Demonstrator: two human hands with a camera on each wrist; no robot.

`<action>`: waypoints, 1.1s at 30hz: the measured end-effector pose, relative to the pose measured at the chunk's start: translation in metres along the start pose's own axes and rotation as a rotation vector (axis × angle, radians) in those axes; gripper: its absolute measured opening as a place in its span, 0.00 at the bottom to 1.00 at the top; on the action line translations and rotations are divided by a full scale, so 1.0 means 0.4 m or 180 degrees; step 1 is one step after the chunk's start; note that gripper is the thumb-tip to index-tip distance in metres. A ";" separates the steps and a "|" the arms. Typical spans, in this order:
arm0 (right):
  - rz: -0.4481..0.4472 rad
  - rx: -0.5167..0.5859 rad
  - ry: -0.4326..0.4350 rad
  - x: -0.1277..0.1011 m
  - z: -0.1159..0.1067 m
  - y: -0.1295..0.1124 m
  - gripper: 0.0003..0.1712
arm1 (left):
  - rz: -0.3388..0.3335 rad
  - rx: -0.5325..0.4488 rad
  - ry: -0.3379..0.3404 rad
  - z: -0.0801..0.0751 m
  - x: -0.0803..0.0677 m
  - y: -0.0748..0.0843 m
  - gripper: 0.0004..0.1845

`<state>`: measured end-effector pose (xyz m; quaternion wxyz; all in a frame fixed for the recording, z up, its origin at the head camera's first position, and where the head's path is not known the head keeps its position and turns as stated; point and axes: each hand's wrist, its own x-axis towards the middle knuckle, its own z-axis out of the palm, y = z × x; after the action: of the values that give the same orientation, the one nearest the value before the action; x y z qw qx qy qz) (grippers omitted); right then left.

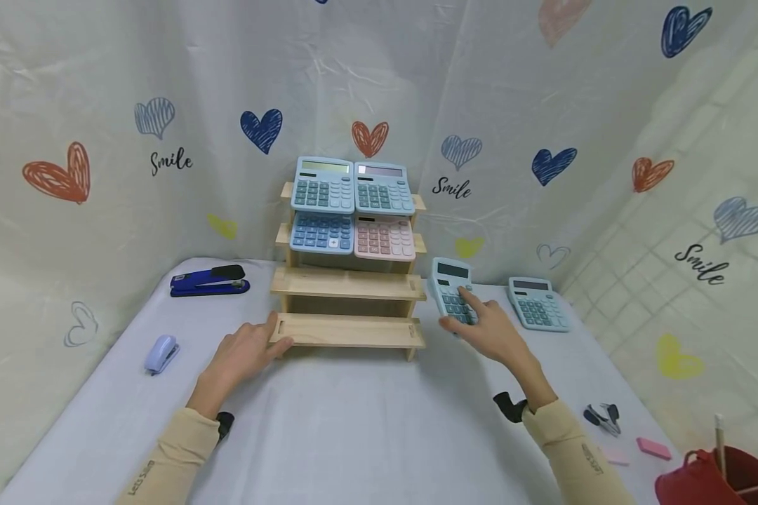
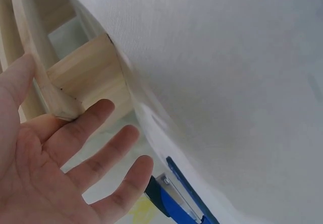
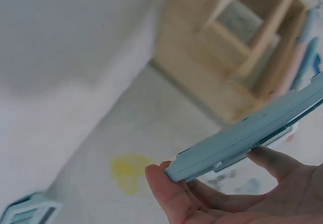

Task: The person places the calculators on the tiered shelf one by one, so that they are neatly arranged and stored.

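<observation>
Oddly, the pale blue calculator (image 1: pixel 451 291) in the right hand (image 1: pixel 489 330) is half hidden: in the head view the fingers cover its lower keys, and only the dark display and upper rows show. It is lifted and tilted just right of the wooden rack (image 1: pixel 349 280), near the rack's two lower steps. From the right wrist the same calculator (image 3: pixel 252 135) appears edge-on, a thin, smooth plastic slab with rounded corners, pinched between thumb tip and fingers; the right hand (image 3: pixel 232 193) is cut off at the bottom of that view, and everything behind is blurred.

The left hand (image 1: pixel 243 354) lies open, fingers straight, thumb touching the left end of the rack's lowest step. In the left wrist view the left hand (image 2: pixel 55 168) shows its palm, holding nothing, with the pale, grainy wood of the rack (image 2: pixel 86 77) just beyond the fingertips.

The rack is a stepped stand of light, unpainted wood. Four calculators sit on its two upper steps, three blue and one pink (image 1: pixel 384 238); the two lower steps are bare. Another blue calculator (image 1: pixel 537 303) lies flat on the white cloth-covered table (image 1: pixel 366 421), further right. At far left lies a dark blue stapler (image 1: pixel 210 280), and nearer, a small lilac stapler (image 1: pixel 161 353). A red container (image 1: pixel 720 480) is cut off at the near right corner.
</observation>
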<state>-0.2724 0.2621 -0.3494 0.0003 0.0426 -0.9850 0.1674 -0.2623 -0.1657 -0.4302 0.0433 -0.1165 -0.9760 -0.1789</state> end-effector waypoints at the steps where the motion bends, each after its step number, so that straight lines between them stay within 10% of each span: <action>1: -0.0059 0.0022 0.0023 -0.007 -0.004 -0.019 0.55 | -0.0004 -0.0001 -0.0004 0.000 0.000 0.000 0.38; 15: -0.0653 -0.0231 0.0146 -0.010 0.061 -0.193 0.49 | -0.0035 -0.0051 -0.0068 0.006 0.004 -0.003 0.39; 33: -0.0476 -0.0496 0.0317 0.105 0.153 -0.345 0.55 | -0.0058 -0.0012 -0.0075 0.002 0.007 -0.006 0.39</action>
<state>-0.3018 0.1087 -0.3611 0.0650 0.1074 -0.9878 0.0918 -0.2656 -0.1668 -0.4314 0.0299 -0.1097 -0.9771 -0.1798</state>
